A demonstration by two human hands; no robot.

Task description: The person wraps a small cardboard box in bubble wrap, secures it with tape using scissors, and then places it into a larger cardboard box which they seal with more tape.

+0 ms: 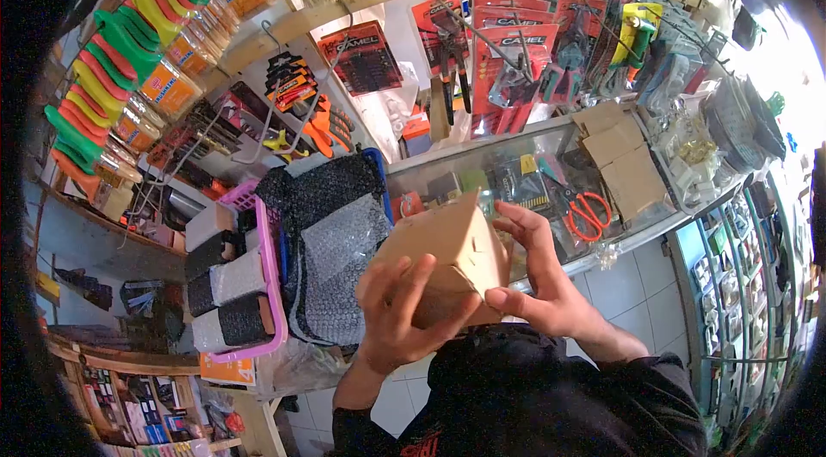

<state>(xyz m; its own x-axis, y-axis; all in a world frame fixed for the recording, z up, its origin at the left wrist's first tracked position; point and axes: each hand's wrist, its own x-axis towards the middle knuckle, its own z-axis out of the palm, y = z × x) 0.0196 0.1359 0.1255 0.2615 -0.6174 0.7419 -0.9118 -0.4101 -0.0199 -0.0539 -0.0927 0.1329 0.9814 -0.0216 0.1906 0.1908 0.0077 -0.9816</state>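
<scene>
One cardboard box [452, 255], corner toward black shirt [551, 392], long axis unclear | left hand [400, 315], right hand [544, 282] holding it | scissors [575, 200]: one, right of box

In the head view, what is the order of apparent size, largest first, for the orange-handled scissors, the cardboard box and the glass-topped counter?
1. Glass-topped counter
2. Cardboard box, probably enlarged by nearness to the camera
3. Orange-handled scissors

Two hands [396, 319], one held cardboard box [434, 237], one pink basket [274, 285].
</scene>
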